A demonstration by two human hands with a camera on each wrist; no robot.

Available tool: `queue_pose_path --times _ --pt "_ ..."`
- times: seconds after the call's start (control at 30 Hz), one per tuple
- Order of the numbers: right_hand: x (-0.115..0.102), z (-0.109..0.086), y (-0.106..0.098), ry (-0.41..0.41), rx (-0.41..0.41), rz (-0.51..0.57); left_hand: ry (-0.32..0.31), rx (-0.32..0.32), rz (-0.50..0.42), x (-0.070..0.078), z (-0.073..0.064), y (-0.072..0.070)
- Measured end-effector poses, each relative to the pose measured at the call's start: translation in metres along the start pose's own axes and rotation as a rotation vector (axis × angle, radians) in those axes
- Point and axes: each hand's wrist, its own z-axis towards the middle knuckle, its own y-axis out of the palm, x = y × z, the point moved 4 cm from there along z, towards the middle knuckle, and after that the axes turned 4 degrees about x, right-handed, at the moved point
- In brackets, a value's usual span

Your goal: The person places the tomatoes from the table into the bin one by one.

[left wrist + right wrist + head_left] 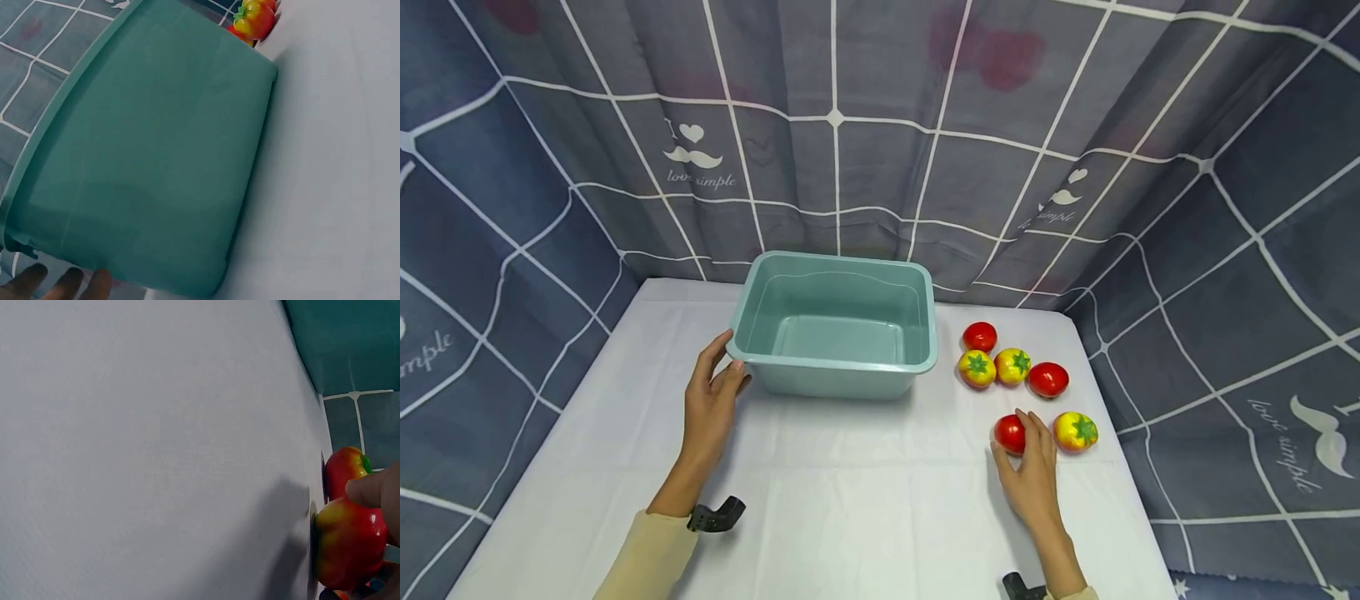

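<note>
Clearly, each hand has its own side: the left hand (pixel 709 408) touches the front left corner of the bin (pixel 831 380), its thumb and fingers set apart, perhaps to steady this light-looking container. The right hand (pixel 1033 479) is clamped on a red fruit (pixel 1008 433), thumb on one side and fingers on the other, probably because a round thing can roll easily. This fruit is on the right part of the tabletop (pixel 835 517), near a yellow fruit (pixel 1074 432). Behind it, four other fruits (pixel 1012 367) sit grouped beside the bin, maybe to be within easy reach.
</note>
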Motion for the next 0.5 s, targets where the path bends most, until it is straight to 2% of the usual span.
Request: queue_pose_path --times 0.17,0.3,0.5 --pt "0.0014 -0.0005 0.0006 -0.006 -0.005 -0.012 -0.021 0.043 -0.074 -0.0032 0.0063 0.0018" --pt "0.0025 -0.0004 0.0011 -0.007 -0.003 -0.013 -0.033 0.067 -0.077 -0.0058 0.0084 0.0022" --pt "0.0029 0.0003 0.001 -0.009 0.007 -0.019 -0.03 0.06 -0.073 -0.007 0.0103 0.0039"
